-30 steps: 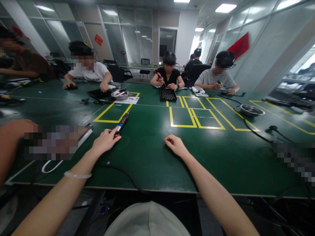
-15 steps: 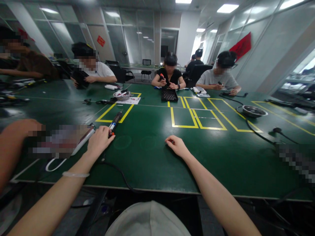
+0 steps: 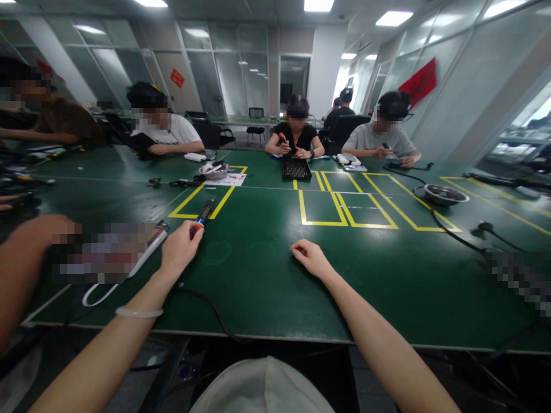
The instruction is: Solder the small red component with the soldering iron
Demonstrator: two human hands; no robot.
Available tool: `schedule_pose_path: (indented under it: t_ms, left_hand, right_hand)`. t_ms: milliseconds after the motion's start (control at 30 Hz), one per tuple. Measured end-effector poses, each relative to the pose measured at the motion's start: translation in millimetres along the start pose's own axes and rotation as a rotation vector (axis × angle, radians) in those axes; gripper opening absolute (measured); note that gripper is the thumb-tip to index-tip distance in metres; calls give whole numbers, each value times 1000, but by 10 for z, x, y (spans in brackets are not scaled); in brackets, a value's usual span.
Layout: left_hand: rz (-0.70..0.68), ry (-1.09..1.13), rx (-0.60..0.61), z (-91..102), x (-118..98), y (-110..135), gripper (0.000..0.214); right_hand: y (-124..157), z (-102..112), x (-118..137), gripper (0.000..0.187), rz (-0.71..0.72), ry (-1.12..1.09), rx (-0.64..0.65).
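Observation:
My left hand (image 3: 181, 248) is closed around the rear of a pen-shaped electric screwdriver (image 3: 206, 210). The tool has a dark front, a blue band and an orange part beside my fingers. Its thin tip points away from me, and the handle's end is hidden in my palm. A black cord (image 3: 210, 307) runs over the table below this hand. My right hand (image 3: 313, 258) rests on the green tabletop (image 3: 267, 287) with fingers curled in; nothing shows in it. A phone-like device (image 3: 146, 252), partly blurred out, lies left of my left hand.
Another person's forearm and hand (image 3: 38, 235) reach in from the left. Yellow tape outlines (image 3: 325, 223) mark the table ahead. A metal bowl (image 3: 445, 195) and a power strip (image 3: 516, 278) lie rightward. Across sit several people, one behind a black tray (image 3: 296, 170).
My left hand has shifted slightly right and wrapped lower on the screwdriver. My right hand stays in place. Another person's fingers now show at the left edge.

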State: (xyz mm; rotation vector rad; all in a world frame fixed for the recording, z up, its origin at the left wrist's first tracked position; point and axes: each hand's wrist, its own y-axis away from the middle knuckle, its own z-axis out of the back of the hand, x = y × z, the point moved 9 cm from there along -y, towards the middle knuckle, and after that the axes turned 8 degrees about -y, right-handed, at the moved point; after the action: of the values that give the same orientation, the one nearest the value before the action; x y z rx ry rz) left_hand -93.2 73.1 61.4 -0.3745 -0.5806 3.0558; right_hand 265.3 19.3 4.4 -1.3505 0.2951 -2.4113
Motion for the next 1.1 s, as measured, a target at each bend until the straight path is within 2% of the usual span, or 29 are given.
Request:
schedule_pose_path:
  t_ms: [100, 200, 367, 467, 567, 633, 933, 1100]
  left_hand:
    - [-24, 499, 154, -165, -351, 10, 47]
    - [-58, 828, 363, -351, -893, 102, 55]
    - [-151, 973, 628, -613, -1730, 371, 54]
    - [-235, 997, 675, -757, -2015, 523, 44]
    - [-305, 949, 655, -870, -2106, 634, 36]
    - [-374, 897, 621, -878, -2125, 687, 33]
    - [-571, 723, 378, -544, -2161, 703, 29]
    - [-615, 671, 318, -528, -2170, 705, 25]
  right_hand:
    - [-1, 5, -4, 15, 2, -11, -8]
    - [-2, 8, -18, 16, -10, -68, -11]
    - [-12, -55, -90, 18, -93, -282, 36]
    - [-21, -93, -128, 20, -138, -414, 45]
    - [-23, -125, -129, 24, -165, -489, 60]
    - [-19, -141, -104, 26, -166, -512, 79]
    - [8, -195, -98, 32, -190, -613, 120]
    - [7, -229, -131, 30, -177, -640, 132]
